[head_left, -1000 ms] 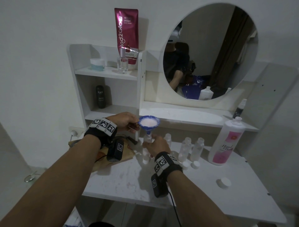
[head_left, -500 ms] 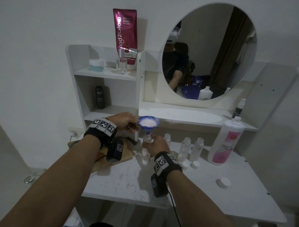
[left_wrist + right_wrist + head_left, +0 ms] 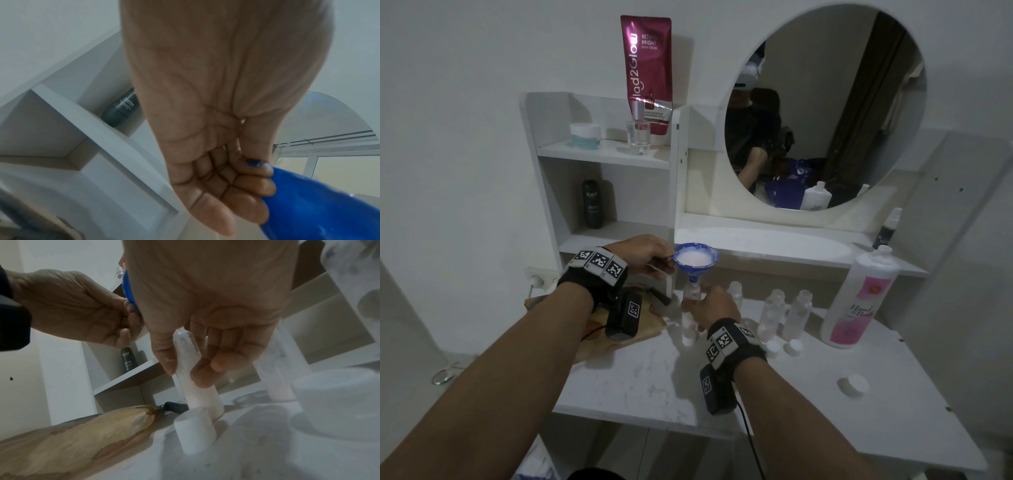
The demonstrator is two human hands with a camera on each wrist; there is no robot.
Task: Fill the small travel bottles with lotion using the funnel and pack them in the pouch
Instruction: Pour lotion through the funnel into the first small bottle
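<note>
A blue funnel (image 3: 695, 260) full of pale pink lotion stands in the neck of a small clear travel bottle (image 3: 692, 298). My left hand (image 3: 650, 255) pinches the funnel's rim tab (image 3: 255, 163) between thumb and curled fingers. My right hand (image 3: 710, 305) grips the bottle (image 3: 191, 369), which holds lotion in its lower part and stands on the table. Several more small bottles (image 3: 784, 315) stand uncapped to the right, with white caps (image 3: 784, 347) in front of them. A tan pouch (image 3: 619, 329) lies at the table's left, under my left wrist.
A tall white lotion bottle with a pink label (image 3: 859, 298) stands open at the right, its white lid (image 3: 854, 385) lying nearer me. Another white cap (image 3: 195, 430) stands just before the held bottle. Shelves with a dark bottle (image 3: 594, 204) rise behind; a round mirror (image 3: 825, 109) hangs above.
Hands, funnel and bottle keep the same places in all three frames; only the camera drifts slightly.
</note>
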